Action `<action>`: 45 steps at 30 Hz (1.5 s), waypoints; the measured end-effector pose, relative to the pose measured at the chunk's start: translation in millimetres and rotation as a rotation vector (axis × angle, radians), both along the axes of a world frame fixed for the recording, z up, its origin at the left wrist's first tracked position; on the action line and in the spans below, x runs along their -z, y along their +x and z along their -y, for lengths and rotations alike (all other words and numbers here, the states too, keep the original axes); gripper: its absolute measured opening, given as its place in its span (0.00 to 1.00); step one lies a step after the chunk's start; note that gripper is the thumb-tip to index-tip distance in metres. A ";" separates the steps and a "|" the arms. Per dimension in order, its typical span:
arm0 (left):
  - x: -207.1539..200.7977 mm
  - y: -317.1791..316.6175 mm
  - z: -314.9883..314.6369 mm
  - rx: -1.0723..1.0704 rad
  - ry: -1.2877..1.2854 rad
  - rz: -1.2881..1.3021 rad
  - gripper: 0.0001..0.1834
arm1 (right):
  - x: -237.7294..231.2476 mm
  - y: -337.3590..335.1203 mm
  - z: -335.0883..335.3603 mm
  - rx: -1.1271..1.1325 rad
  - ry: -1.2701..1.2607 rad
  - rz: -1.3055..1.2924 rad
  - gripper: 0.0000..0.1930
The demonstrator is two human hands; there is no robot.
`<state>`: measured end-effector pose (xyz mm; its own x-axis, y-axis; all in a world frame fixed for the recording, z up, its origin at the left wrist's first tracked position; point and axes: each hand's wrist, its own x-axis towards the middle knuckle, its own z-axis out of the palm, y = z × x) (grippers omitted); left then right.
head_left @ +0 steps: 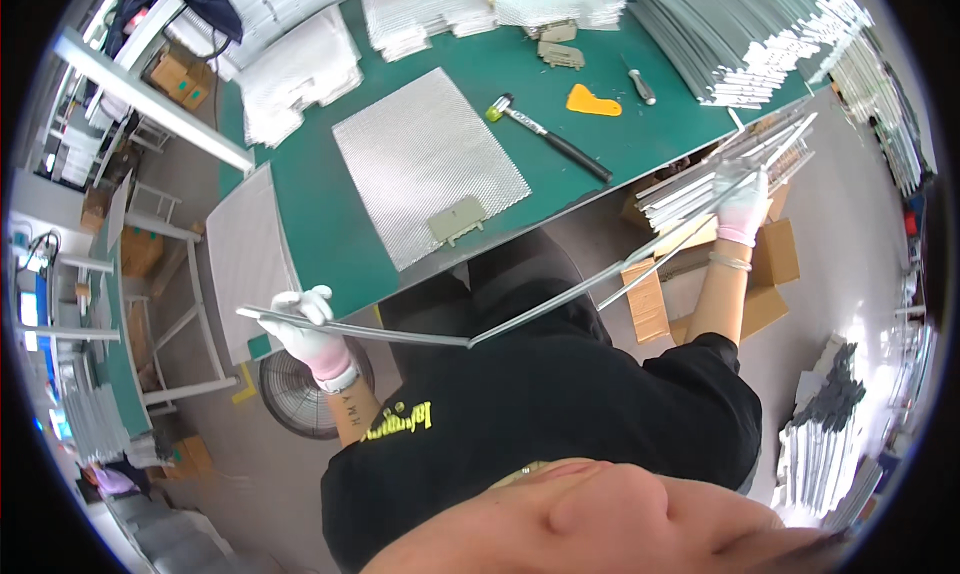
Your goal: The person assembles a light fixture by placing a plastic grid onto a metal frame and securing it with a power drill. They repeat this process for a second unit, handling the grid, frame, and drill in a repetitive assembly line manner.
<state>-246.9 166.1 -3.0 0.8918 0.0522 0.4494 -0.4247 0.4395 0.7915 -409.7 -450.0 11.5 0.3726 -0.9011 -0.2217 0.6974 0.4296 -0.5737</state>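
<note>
Long grey strip (pixel 545 311) is what I have in front of me, spanning my two hands and crossing before my black shirt, with a sharp bend at its lowest point. My left hand (pixel 300 326), in a white glove with a pink cuff, grips one end portion; the strip lies across the palm by the thumb, its tip sticking out past my hand, and some fingers stand loose of it. My right hand (pixel 740 206), gloved alike, is closed on the other end, though the fingers are too blurred to make out singly. A shorter grey strip (pixel 635 281) slants down from near that hand; I cannot tell whether I grip it too.

Under my right hand are a bundle of pale strips (pixel 672 208) and an open cardboard box (pixel 775 259). Below my left hand stands a round floor fan (pixel 290 394). Ahead, on the green table (pixel 318 224), lies a silver mesh panel (pixel 425 159) with an olive-grey bracket (pixel 457 219) on its near edge. Beside the panel lies a hammer (pixel 575 154); farther right are a yellow scraper (pixel 592 101) and a screwdriver (pixel 642 88).
</note>
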 end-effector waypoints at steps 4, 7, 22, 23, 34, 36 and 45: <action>-13.4 -12.7 12.3 0.050 0.102 -0.119 0.30 | -48.8 39.0 -46.8 -0.429 -0.247 0.484 0.16; -9.0 -4.0 23.9 0.210 0.180 -0.140 0.36 | -81.2 102.4 -126.8 -0.611 -0.354 0.223 0.16; 7.4 -28.5 112.8 -0.642 1.257 0.245 0.34 | 37.8 252.1 -180.7 -0.952 0.077 0.052 0.10; 7.1 -42.7 120.3 -0.520 1.246 0.265 0.37 | 35.8 239.7 -183.5 -0.957 0.047 -0.021 0.10; 91.1 -72.8 219.5 0.668 -0.444 -1.089 0.31 | 33.2 114.1 -218.5 -1.468 -0.530 -0.429 0.18; 89.4 -72.2 208.0 0.675 -0.516 -1.018 0.31 | 36.2 91.4 -228.9 -1.293 -0.811 -0.441 0.28; 128.9 17.5 227.6 0.593 -0.207 -0.202 0.20 | 60.2 67.9 -270.3 -1.174 -0.554 -0.140 0.34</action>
<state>-229.3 -61.5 -131.9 0.8615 -0.4066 0.3041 0.0844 0.7053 0.7039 -341.9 -179.8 -48.7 0.9988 -0.0398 -0.0285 -0.0090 0.4222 -0.9064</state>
